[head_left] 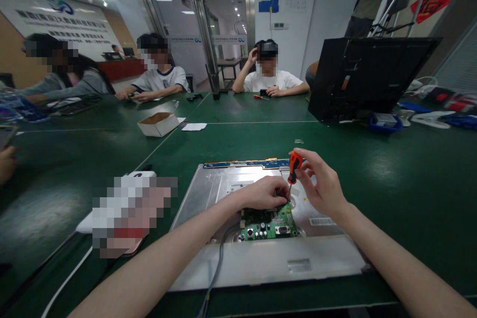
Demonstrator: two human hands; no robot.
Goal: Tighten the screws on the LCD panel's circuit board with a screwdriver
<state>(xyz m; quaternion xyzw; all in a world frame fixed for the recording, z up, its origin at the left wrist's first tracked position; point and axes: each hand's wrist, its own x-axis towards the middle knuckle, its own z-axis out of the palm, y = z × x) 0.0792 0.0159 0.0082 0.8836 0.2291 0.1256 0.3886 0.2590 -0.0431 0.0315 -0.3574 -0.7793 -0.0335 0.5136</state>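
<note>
An orange-and-black screwdriver [294, 167] stands nearly upright, its handle between the fingertips and thumb of my right hand [323, 183]. Its tip points down at the upper right corner of a green circuit board [286, 218]. Beside that tip, my left hand [267, 193] is closed, thumb and finger together; what they hold, if anything, is hidden. The board sits on the metal back of a flat display panel [320, 258], partly covered by my left hand. A grey cable [219, 263] runs from the board toward me. A blue strip board [246, 164] lines the panel's far edge.
Left of the panel lie blurred white and pink items [136, 208] with cables. Farther back are an open white box [158, 124] and a paper slip [194, 126]. A large black monitor casing [372, 79] stands at back right by a blue tray [384, 123]. Several people sit across the table.
</note>
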